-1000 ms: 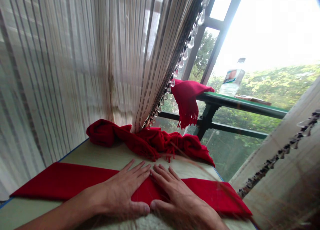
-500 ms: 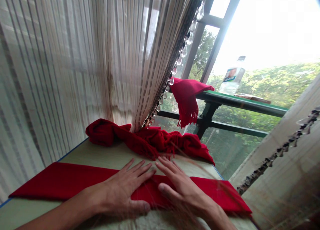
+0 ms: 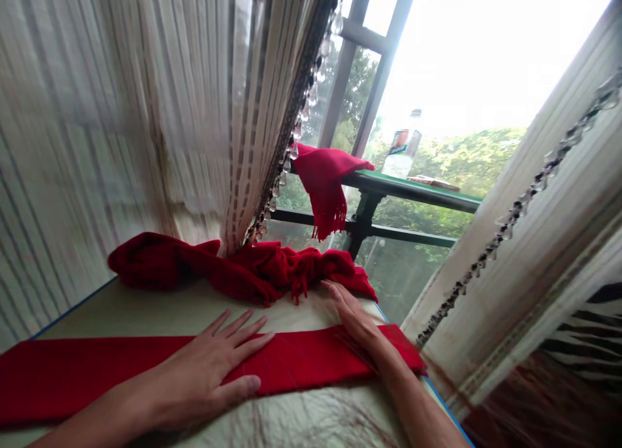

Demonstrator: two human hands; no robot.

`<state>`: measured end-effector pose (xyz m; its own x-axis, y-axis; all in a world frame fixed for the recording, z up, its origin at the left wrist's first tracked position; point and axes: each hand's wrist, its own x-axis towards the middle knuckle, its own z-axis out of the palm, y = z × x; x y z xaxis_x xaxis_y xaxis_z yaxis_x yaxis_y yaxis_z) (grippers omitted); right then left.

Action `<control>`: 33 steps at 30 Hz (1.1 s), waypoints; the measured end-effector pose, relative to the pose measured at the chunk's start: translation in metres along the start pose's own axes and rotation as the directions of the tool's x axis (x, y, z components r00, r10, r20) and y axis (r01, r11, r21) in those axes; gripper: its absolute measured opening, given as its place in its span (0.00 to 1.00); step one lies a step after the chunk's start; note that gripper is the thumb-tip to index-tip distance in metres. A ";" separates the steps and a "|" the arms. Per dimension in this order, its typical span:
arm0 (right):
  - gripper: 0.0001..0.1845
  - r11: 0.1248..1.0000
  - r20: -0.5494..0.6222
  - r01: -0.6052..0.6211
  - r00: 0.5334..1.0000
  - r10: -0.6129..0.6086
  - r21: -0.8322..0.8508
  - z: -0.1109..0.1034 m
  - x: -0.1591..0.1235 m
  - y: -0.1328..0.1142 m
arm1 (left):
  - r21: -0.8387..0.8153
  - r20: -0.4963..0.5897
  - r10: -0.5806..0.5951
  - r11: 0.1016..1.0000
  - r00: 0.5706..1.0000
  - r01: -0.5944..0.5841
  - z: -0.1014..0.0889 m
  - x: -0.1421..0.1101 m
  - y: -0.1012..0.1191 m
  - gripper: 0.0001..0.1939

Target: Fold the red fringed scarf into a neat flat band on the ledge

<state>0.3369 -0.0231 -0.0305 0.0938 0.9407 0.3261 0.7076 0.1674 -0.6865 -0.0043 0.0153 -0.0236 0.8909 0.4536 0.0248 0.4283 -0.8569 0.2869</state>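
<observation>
Folded red scarf [image 3: 301, 364] lies flat as a long band across the pale tabletop [image 3: 160, 312], running from the left edge of the frame to the right corner of the table, near the person.

Left hand [image 3: 204, 370] rests palm down on the band near its middle, fingers spread and straight, thumb along the near edge. Flat press, nothing grasped.

Right hand [image 3: 352, 312] lies flat on the band's right end, fingers extended together and pointing away from the person, fingertips reaching past the far edge onto the bare table. Open palm, nothing clasped. The two hands sit well apart along the cloth.

Beyond the band, a crumpled red scarf [image 3: 233, 270] with a fringe is heaped at the back of the table, just past the right fingertips; I can't tell whether they touch.

Striped sheer curtain [image 3: 170, 111] with a beaded edge hangs down to that heap. A third red cloth [image 3: 323, 182] drapes over a green railing [image 3: 418, 192] outside, fringe hanging. A plastic water bottle [image 3: 403, 153] stands on the railing. Second curtain [image 3: 544, 227] at right.
</observation>
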 end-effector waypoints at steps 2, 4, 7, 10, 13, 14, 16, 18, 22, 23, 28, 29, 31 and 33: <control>0.39 1.000 -0.008 0.000 1.000 0.000 0.005 0.001 0.001 0.000 | 0.000 0.002 -0.003 1.000 1.000 0.003 -0.002 0.001 0.003 0.32; 0.38 1.000 -0.009 -0.001 1.000 0.001 0.007 0.001 0.001 -0.002 | 0.005 0.009 -0.024 1.000 1.000 0.024 -0.004 0.002 0.006 0.32; 0.36 1.000 -0.007 -0.006 1.000 0.006 0.001 0.000 0.000 -0.004 | 0.017 0.020 -0.050 0.999 0.999 0.050 -0.006 0.004 0.010 0.33; 0.36 1.000 0.000 0.000 1.000 0.000 -0.022 -0.001 -0.001 -0.004 | 0.034 0.014 -0.025 0.999 1.000 0.024 -0.004 0.006 0.009 0.33; 0.37 0.998 0.011 0.012 1.000 -0.011 -0.069 -0.002 0.000 -0.004 | 0.044 0.007 -0.001 0.999 1.000 0.000 0.000 0.006 0.004 0.33; 0.37 0.996 0.017 0.019 1.000 -0.017 -0.090 -0.003 0.000 -0.004 | 0.045 0.010 -0.002 0.999 1.000 0.001 0.000 0.006 0.003 0.33; 0.34 0.988 0.027 0.034 0.999 -0.030 -0.150 -0.005 0.000 -0.007 | 0.044 0.013 -0.007 0.999 1.000 0.006 -0.001 0.006 0.003 0.33; 0.32 0.973 0.029 0.041 0.999 -0.036 -0.227 -0.005 -0.002 -0.013 | 0.043 0.001 -0.005 0.999 1.000 0.004 -0.002 0.005 0.003 0.32; 0.31 0.937 0.040 0.037 0.999 -0.024 -0.349 0.001 -0.008 -0.030 | 0.041 -0.024 0.005 0.999 1.000 -0.004 -0.003 0.004 0.004 0.33; 0.31 0.931 0.061 0.044 0.998 -0.024 -0.362 0.004 -0.010 -0.034 | 0.042 -0.024 0.002 0.999 1.000 -0.001 -0.002 0.004 0.004 0.33; 0.29 0.920 0.162 0.068 0.987 -0.005 -0.386 0.017 -0.015 -0.042 | 0.059 -0.036 -0.016 0.998 0.999 0.018 -0.001 0.005 0.006 0.32; 0.29 0.919 0.163 0.064 0.987 0.000 -0.390 0.019 -0.015 -0.041 | 0.059 -0.040 -0.015 0.998 0.999 0.017 -0.002 0.005 0.007 0.32; 0.28 0.917 0.156 0.060 0.988 0.003 -0.395 0.022 -0.014 -0.040 | 0.059 -0.042 -0.013 0.998 0.999 0.015 -0.004 0.006 0.009 0.32; 0.27 0.916 0.156 0.063 0.988 -0.001 -0.397 0.025 -0.013 -0.039 | 0.062 -0.037 -0.022 0.998 0.999 0.024 -0.004 0.006 0.009 0.32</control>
<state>0.2912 -0.0345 -0.0243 -0.0173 0.9752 0.2208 0.9318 0.0959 -0.3501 0.0041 0.0112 -0.0167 0.8749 0.4812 0.0542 0.4584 -0.8591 0.2277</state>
